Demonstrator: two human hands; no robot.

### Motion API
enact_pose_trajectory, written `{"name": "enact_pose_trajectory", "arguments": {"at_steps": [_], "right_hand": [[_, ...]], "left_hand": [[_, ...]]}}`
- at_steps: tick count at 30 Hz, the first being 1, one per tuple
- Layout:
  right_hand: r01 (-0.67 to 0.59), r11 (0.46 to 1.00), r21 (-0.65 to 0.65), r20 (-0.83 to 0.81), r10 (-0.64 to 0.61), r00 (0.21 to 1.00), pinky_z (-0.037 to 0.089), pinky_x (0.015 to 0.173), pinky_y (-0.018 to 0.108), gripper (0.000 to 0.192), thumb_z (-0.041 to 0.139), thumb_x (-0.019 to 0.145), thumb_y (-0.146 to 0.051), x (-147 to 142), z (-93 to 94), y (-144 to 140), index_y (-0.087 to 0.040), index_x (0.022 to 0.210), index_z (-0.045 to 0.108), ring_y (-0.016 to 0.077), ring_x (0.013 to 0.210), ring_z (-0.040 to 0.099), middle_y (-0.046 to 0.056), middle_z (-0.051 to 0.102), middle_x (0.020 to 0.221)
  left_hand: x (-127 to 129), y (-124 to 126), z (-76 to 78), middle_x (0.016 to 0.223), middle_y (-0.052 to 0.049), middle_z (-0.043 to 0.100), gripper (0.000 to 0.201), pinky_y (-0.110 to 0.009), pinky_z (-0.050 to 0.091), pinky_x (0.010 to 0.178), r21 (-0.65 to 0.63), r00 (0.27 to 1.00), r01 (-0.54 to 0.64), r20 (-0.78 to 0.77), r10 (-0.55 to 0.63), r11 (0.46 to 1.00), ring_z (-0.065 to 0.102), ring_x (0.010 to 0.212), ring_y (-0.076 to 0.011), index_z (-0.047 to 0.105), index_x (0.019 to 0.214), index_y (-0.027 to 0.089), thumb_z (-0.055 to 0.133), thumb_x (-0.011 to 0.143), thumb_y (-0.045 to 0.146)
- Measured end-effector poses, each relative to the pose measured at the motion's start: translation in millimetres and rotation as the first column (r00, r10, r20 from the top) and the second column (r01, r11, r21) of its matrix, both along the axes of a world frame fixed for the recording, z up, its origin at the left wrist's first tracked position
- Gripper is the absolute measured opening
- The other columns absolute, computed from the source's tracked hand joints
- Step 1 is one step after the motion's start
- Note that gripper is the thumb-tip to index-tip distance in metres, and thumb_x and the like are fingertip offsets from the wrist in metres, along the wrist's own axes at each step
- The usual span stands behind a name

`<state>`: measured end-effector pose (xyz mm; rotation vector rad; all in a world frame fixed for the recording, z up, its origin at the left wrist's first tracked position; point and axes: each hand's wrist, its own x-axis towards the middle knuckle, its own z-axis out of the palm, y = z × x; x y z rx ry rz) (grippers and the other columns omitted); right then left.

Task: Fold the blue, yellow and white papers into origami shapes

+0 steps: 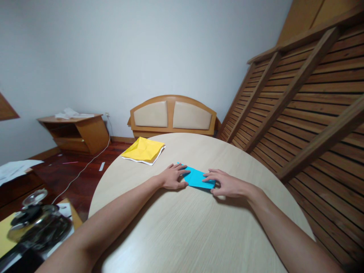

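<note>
A folded sheet of blue paper (196, 177) lies on the round table, a crease running across it and its near edge slightly raised. My left hand (173, 176) rests at its left end, fingers spread and lying on the paper, thumb by the near corner. At the right end, my right hand (223, 182) pinches the paper, fingers on top and thumb at the near edge. Part of each end of the paper is hidden by the fingers. Beyond my left hand sits a stack of creased yellow paper (143, 148) with white sheets under it.
The round table (182, 235) has a pale wood top. A glass pot (42, 223) stands on a lower surface at left. Behind are a headboard (170, 110), a wooden cabinet (92, 132) and a white cable (85, 167). Wooden slats (298, 113) lean at right.
</note>
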<state>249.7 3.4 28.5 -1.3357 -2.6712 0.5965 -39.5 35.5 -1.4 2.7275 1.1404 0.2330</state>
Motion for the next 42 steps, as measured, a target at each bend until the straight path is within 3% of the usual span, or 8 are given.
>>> {"name": "enact_pose_trajectory", "arguments": {"at_steps": [7,16,23,31,38,42], "right_hand": [[0.011,0.998,0.059,-0.071,-0.007,0.997,0.043,0.103,0.041,0.047,0.067,0.077,-0.041,7.9,0.7,1.6,-0.021,0.119,0.07,0.031,0.118,0.056,0.01,0.066,0.124],[-0.017,0.993,0.12,-0.146,0.035,0.989,0.046,0.094,0.038,0.027,0.057,0.087,-0.035,8.1,-2.8,6.0,-0.022,0.103,0.075,0.027,0.104,0.062,0.008,0.071,0.108],[0.054,0.984,0.17,-0.132,-0.031,0.991,0.046,0.075,0.035,0.037,0.048,0.095,-0.046,2.3,-2.9,6.7,-0.019,0.086,0.071,0.0248,0.082,0.063,0.009,0.071,0.087],[0.153,0.969,0.196,-0.196,-0.114,0.974,0.045,0.074,0.034,0.046,0.037,0.101,-0.051,-5.0,-14.0,11.8,-0.019,0.087,0.067,0.0228,0.079,0.062,0.009,0.07,0.087],[0.247,0.915,0.319,-0.206,-0.187,0.96,0.046,0.084,0.035,0.034,0.045,0.1,-0.042,-9.5,-36.1,24.1,-0.019,0.116,0.065,0.0241,0.093,0.063,0.01,0.071,0.1],[0.216,0.904,0.369,-0.228,-0.137,0.964,0.046,0.092,0.038,0.032,0.047,0.1,-0.035,-11.3,-42.8,27.3,-0.022,0.123,0.064,0.0246,0.103,0.062,0.009,0.071,0.112]], "left_hand": [[-0.6,-2.4,3.9,0.157,-0.009,0.036,0.06,-0.059,0.022,0.117,-0.023,1.0,-0.005,0.012,0.006,1.0,0.029,0.146,-0.036,0.048,0.145,0.028,0.047,0.093,0.059],[0.5,0.0,-2.2,0.157,-0.01,0.037,0.06,-0.059,0.023,0.117,0.002,1.0,-0.023,0.018,0.023,1.0,0.032,0.145,-0.0364,0.049,0.144,0.028,0.053,0.09,0.056],[-1.1,0.3,0.0,0.159,-0.01,0.034,0.063,-0.061,0.02,0.117,-0.024,1.0,-0.013,0.006,0.013,1.0,0.028,0.146,-0.0369,0.047,0.146,0.028,0.055,0.089,0.055],[1.4,-1.9,3.4,0.16,-0.01,0.031,0.065,-0.062,0.016,0.118,-0.07,1.0,-0.021,-0.01,0.02,0.997,0.025,0.148,-0.0352,0.044,0.147,0.028,0.056,0.088,0.052],[3.9,-2.6,2.5,0.159,-0.012,0.032,0.065,-0.064,0.015,0.118,-0.057,1.0,-0.017,-0.004,0.017,0.998,0.025,0.148,-0.0362,0.043,0.147,0.026,0.057,0.088,0.048],[3.6,-2.2,-1.5,0.157,-0.013,0.035,0.067,-0.065,0.017,0.117,0.002,1.0,0.015,0.011,-0.015,1.0,0.029,0.145,-0.0376,0.04,0.149,0.026,0.056,0.088,0.048]]}}
